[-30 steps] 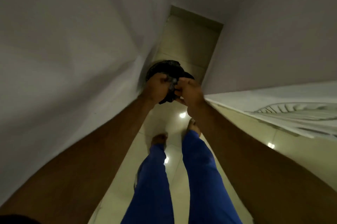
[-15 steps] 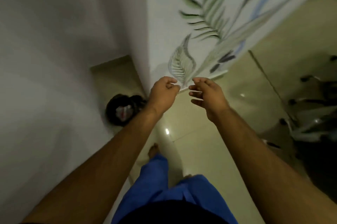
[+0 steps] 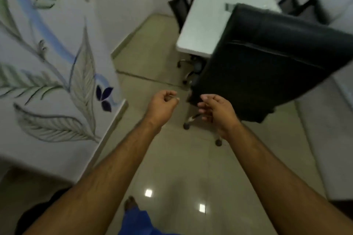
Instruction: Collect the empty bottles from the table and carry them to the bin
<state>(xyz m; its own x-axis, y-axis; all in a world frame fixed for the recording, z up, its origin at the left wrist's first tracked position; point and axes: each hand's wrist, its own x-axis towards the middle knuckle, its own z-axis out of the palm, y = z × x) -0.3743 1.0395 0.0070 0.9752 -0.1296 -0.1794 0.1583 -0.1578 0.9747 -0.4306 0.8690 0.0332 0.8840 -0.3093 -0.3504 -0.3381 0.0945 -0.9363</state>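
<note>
Ahead — black chair (image 3: 267, 58) blocks white table (image 3: 208, 22); left hand (image 3: 162, 103) fingers curled empty, right hand (image 3: 217, 111) fingers loosely spread.

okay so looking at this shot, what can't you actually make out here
Head view only:
- Near part of the white table: hidden by the black chair.
- Small grey item on the table: too small and partly covered.
- Left hand, loosely curled: the palm cannot be seen.
- Right hand fingers: blurred.
</note>
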